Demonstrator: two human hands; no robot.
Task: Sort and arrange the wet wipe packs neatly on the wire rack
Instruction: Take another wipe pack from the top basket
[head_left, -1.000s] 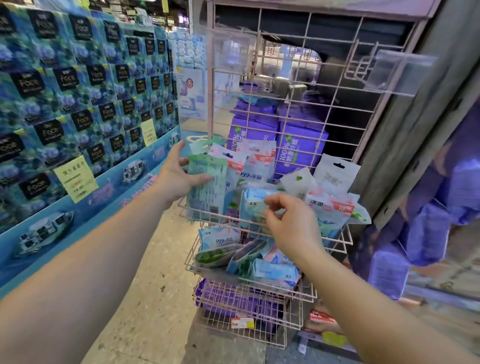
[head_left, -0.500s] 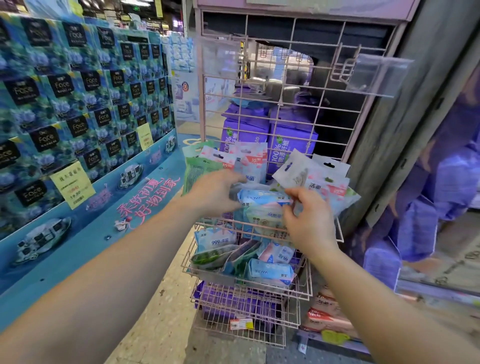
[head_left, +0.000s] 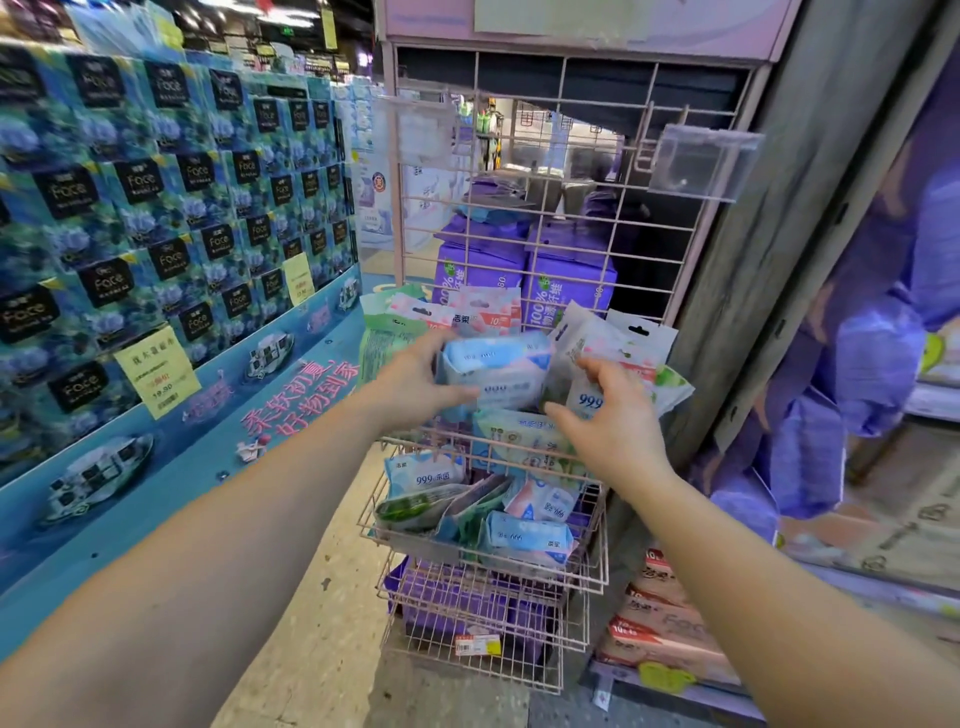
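A pink wire rack (head_left: 582, 171) stands ahead with tiered baskets. Its top basket holds upright wet wipe packs. My left hand (head_left: 415, 382) grips a pale blue wet wipe pack (head_left: 498, 371) lifted above that basket. My right hand (head_left: 610, 421) pinches a white "999" pack (head_left: 589, 400) beside it, in front of white hang-tab packs (head_left: 618, 338). A green pack (head_left: 379, 338) and pink-white packs (head_left: 483, 312) stand behind my left hand. The middle basket (head_left: 592, 525) holds several jumbled blue and green packs (head_left: 524, 538).
A blue tissue display wall (head_left: 156, 234) runs along the left with a yellow price tag (head_left: 158, 371). Purple boxes (head_left: 566, 291) sit behind the rack. A grey pillar (head_left: 810, 218) and purple packs (head_left: 872, 353) are on the right. Red-and-white packs (head_left: 670, 618) lie on the floor shelf.
My left hand left the green pack at the basket's left and now holds the pale blue pack, raised. My right hand shifted right onto the white "999" pack.
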